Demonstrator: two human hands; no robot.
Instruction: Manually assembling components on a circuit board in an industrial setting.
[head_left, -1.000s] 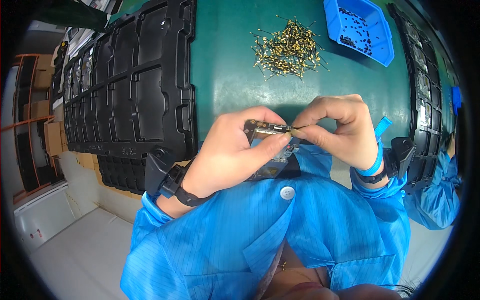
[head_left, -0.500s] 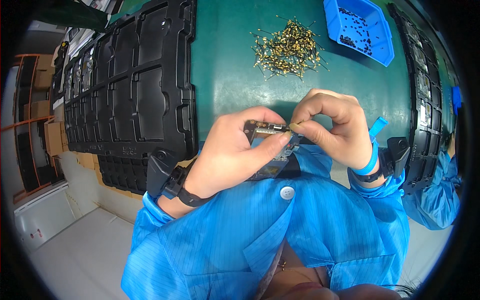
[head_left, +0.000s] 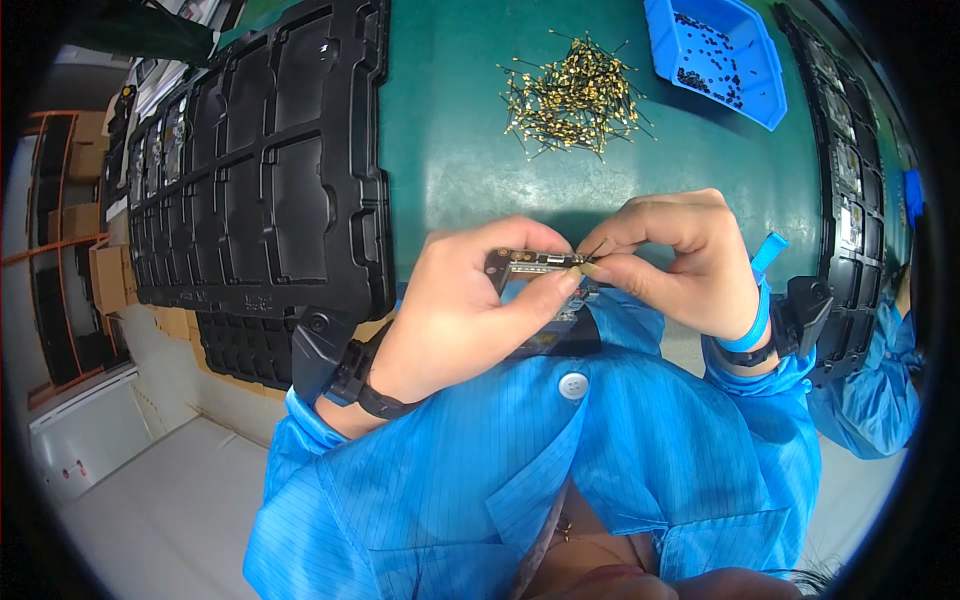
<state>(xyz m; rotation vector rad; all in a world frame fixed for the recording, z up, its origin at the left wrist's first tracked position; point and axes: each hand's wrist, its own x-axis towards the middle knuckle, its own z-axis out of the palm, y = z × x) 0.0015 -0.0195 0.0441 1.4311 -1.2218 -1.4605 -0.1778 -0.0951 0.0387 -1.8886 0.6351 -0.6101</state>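
My left hand [head_left: 470, 310] grips a small dark circuit board [head_left: 535, 265] by its edge, held close above my blue coat at the near edge of the green table [head_left: 450, 150]. My right hand [head_left: 680, 260] pinches a thin gold pin [head_left: 592, 256] between thumb and forefinger, its tip touching the right end of the board. Both wrists carry black bands, and the right one also has a blue strap [head_left: 760, 300].
A heap of gold pins [head_left: 572, 98] lies on the table beyond my hands. A blue bin [head_left: 715, 55] with small black parts sits at the far right. Black moulded trays [head_left: 260, 170] fill the left, more trays [head_left: 850, 200] line the right. Another person's blue sleeve [head_left: 870, 400] shows at the right edge.
My right hand's fingers have shifted slightly at the board's end while holding the pin. The left hand and the board have stayed in place.
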